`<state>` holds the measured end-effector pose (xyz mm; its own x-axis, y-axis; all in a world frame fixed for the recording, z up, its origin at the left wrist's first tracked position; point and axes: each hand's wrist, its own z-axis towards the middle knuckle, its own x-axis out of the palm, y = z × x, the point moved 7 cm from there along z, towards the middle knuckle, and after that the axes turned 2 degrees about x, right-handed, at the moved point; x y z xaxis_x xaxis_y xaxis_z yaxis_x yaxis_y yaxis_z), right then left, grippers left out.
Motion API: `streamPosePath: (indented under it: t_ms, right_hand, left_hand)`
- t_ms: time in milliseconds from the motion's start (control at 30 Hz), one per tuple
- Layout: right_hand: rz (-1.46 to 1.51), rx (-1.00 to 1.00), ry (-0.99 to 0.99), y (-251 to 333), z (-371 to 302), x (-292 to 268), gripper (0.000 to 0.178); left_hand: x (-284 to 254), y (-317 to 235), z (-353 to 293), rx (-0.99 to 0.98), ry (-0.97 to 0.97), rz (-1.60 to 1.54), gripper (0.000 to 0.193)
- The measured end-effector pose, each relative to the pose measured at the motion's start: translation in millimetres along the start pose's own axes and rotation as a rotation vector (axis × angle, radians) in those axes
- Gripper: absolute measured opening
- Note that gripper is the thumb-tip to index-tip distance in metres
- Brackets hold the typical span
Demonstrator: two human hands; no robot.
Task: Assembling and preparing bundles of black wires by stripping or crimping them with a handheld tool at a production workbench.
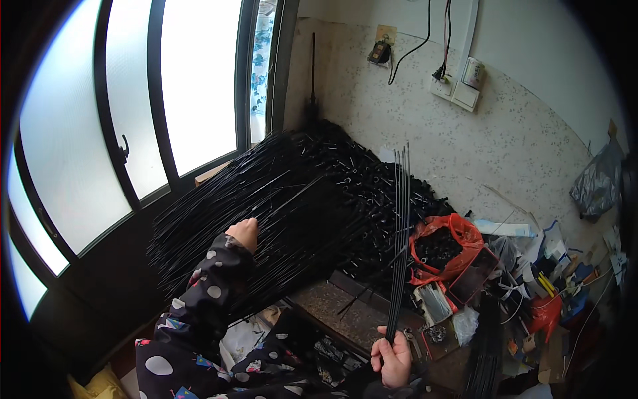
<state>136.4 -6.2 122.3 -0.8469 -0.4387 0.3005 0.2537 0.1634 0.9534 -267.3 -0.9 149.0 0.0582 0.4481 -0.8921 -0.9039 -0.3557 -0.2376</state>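
My right hand (pixel 393 359) is closed round the lower end of a bundle of long thin black rods (pixel 400 246), which stands nearly upright and fans slightly toward its top. Farther off to the left, my left hand (pixel 244 234) rests at a wide heap of similar black rods (pixel 199 219). Its fingers are curled in, and what they grip among the dark rods is hard to make out. Behind the bundle lies a pile of short black tube-like parts (pixel 365 176).
Right of the bundle sits a red plastic bag (pixel 468 234) of small black parts. A dark red tray (pixel 473 276) and clutter lie beside it. Frosted windows (pixel 199 80) line the left; a speckled wall (pixel 525 126) with sockets (pixel 455 90) rises behind. A grey bag (pixel 598 178) hangs right.
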Motion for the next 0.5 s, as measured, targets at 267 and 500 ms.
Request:
streamPosePath:
  t_ms: [267,500]
  right_hand:
    - [-0.025,-0.047,-0.013,0,-6,-10,0.025]
    - [-0.475,-0.656,-0.175,20,11,-7,0.031]
  left_hand:
    - [-46,-44,41,-0.131,0.239,-0.857,0.022]
    - [-25,-254,-38,-0.407,0.578,-1.890,0.037]
